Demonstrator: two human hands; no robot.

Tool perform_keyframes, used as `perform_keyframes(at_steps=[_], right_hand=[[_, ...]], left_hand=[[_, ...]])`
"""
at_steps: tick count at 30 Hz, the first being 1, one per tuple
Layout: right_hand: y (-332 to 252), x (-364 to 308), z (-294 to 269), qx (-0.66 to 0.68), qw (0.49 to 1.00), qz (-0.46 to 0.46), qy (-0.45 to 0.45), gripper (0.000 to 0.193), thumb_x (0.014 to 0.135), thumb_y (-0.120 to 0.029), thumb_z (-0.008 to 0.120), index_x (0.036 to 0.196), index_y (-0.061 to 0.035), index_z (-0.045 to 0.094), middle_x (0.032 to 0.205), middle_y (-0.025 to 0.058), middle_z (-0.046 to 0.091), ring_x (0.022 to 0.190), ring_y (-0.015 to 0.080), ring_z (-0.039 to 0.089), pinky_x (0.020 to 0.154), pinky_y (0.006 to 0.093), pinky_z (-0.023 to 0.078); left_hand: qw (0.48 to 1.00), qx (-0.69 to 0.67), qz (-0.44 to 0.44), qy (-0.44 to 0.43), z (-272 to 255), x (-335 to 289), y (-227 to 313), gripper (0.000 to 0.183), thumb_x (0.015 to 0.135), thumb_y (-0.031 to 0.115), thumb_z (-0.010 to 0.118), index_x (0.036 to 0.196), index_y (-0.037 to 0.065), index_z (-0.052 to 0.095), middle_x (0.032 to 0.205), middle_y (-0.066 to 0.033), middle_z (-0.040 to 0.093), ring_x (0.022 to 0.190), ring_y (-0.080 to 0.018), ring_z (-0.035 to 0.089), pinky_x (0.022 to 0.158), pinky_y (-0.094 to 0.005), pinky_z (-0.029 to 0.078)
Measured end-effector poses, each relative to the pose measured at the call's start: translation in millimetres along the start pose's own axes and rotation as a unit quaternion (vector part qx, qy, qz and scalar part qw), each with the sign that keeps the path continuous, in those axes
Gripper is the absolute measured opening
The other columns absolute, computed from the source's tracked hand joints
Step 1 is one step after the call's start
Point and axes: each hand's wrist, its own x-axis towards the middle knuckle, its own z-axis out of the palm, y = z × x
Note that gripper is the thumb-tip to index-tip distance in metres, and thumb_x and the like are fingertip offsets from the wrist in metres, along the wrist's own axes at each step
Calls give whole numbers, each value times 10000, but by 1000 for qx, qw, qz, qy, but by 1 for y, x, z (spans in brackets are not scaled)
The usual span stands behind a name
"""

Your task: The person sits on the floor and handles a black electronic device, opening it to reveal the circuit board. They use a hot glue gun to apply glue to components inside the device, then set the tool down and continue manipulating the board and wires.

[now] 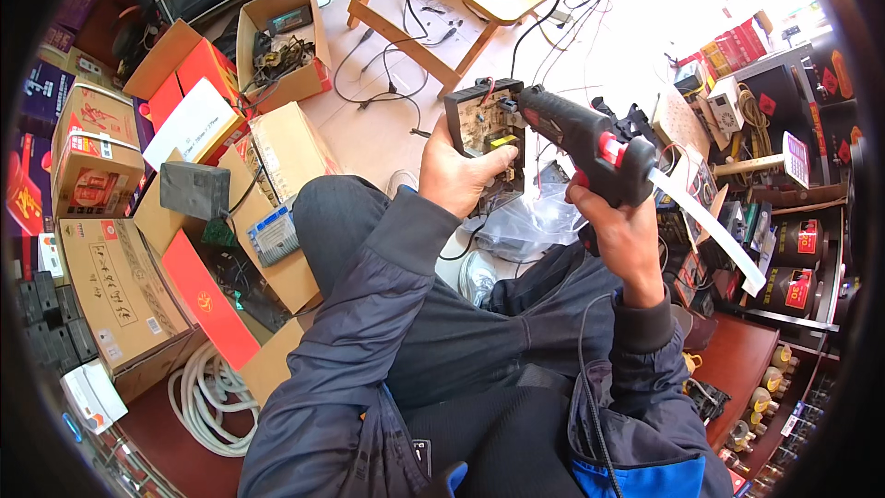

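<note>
My left hand (454,175) is closed round the edge of an open black housing with a circuit board (486,120) inside, its thumb lying across the front. In my right hand (619,232) is a black hot glue gun (576,129) with red parts, gripped by its handle. A long white glue stick (714,226) sticks out of the gun's back end. The gun's nose points up and left, close to the housing's upper right corner; whether they touch I cannot tell. Below the housing, a clear plastic bag (530,226) lies between my legs.
A wooden stand (498,5) with black devices is ahead, and cables (392,88) trail over the floor. On my left are cardboard boxes (124,290), a grey power brick (194,189) and a coiled white hose (210,401). Shelves with spools (797,240) line my right.
</note>
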Motion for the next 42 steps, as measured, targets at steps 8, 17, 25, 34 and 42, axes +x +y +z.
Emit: perform_keyframes(at_steps=[8, 17, 25, 34, 42], right_hand=[[-4, -4, -4, 33, 999, -24, -12, 256, 915, 0, 702, 1171, 10, 693, 1014, 41, 739, 866, 77, 643, 756, 251, 508], [-8, -9, -6, 30, 999, -5, -16, 297, 906, -1, 664, 1202, 15, 680, 1052, 69, 739, 933, 117, 657, 835, 281, 511], [-3, -9, -6, 37, 999, -10, -20, 341, 919, 9, 684, 1260, 15, 661, 1075, 61, 742, 941, 105, 663, 825, 275, 527], [-9, -10, -8, 67, 996, -54, -16, 336, 906, 1, 673, 1241, 30, 673, 1097, 81, 748, 948, 114, 661, 833, 278, 518], [-11, -11, -11, 63, 996, -63, -3, 426, 884, -55, 607, 1289, 75, 631, 1135, 174, 746, 1089, 254, 700, 1026, 392, 505]], left_hand=[[1000, -16, -4, -5, -1, 0, 4, 555, 823, -88, 801, 1319, -16, 561, 1194, -113, 721, 1051, -189, 718, 924, -337, 595], [999, -29, -13, -9, -2, 1, 6, 556, 823, -89, 798, 1321, -17, 561, 1189, -114, 724, 1046, -191, 722, 917, -337, 603], [999, -27, -24, -3, -4, 2, 4, 584, 825, -58, 813, 1346, -16, 554, 1165, -110, 732, 1014, -196, 734, 904, -338, 610], [996, -89, -23, -24, -10, 4, 0, 454, 872, -36, 741, 1302, -29, 594, 1154, -116, 728, 993, -215, 728, 895, -353, 607], [992, -122, -38, -8, -16, 9, -10, 452, 875, -29, 732, 1306, -24, 596, 1143, -115, 723, 982, -227, 734, 869, -372, 629]])
